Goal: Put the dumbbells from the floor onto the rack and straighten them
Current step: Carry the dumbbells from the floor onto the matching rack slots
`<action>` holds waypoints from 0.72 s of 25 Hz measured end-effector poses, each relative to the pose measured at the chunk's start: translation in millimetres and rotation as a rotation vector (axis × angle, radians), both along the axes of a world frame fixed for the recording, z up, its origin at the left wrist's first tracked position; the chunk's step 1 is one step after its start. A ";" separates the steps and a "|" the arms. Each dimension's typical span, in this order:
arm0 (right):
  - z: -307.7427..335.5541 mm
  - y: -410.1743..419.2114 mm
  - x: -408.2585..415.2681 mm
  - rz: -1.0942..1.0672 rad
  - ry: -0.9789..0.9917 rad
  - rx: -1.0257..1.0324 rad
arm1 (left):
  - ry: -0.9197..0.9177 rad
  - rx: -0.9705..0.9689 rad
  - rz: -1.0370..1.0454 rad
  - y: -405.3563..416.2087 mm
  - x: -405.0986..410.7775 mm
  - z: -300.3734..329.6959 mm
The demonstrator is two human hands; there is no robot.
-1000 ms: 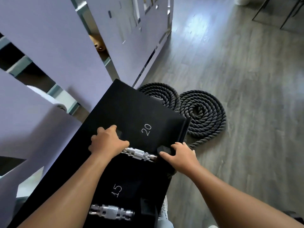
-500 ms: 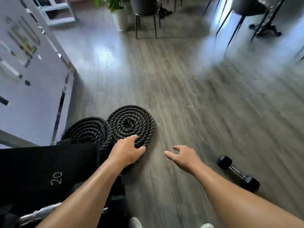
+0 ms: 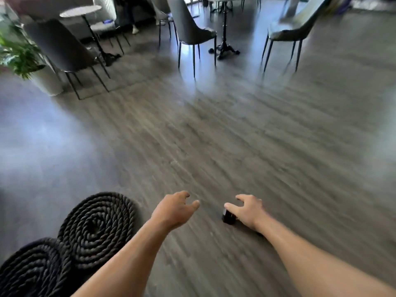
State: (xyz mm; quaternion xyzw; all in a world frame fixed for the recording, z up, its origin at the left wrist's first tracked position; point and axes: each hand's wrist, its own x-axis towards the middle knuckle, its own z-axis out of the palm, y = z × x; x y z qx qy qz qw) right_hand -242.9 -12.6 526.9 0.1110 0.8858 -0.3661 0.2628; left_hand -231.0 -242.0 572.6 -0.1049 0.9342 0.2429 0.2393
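Note:
A small black dumbbell [image 3: 228, 216] lies on the grey wood floor; only one hex head shows, the handle and the other head are hidden behind my right hand and forearm. My right hand [image 3: 248, 211] hovers over it with fingers loosely spread, holding nothing that I can see. My left hand [image 3: 174, 207] hangs in the air to the left of the dumbbell, fingers relaxed and empty. The rack is out of view.
Two coils of thick black battle rope [image 3: 96, 229] lie on the floor at the lower left. Grey chairs [image 3: 188, 31], small round tables [image 3: 81, 11] and a potted plant [image 3: 21, 54] stand at the far side of the room. Bare floor lies between.
My view swung right, away from the rack, which has left the frame. Both hands let go of the rack's dumbbell and moved toward the floor dumbbell, now under my right hand.

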 end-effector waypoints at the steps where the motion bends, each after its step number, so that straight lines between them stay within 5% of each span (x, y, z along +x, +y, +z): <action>1: -3.5 15.8 -6.5 -0.033 -0.009 0.004 | -0.006 0.005 -0.030 15.8 -14.4 -5.9; 10: -82.5 128.6 -69.1 -0.289 -0.120 0.155 | -0.145 0.033 -0.244 125.3 -151.2 -117.1; 18: -309.0 174.6 -102.7 -0.350 -0.235 0.092 | -0.291 -0.027 -0.216 175.3 -196.4 -348.9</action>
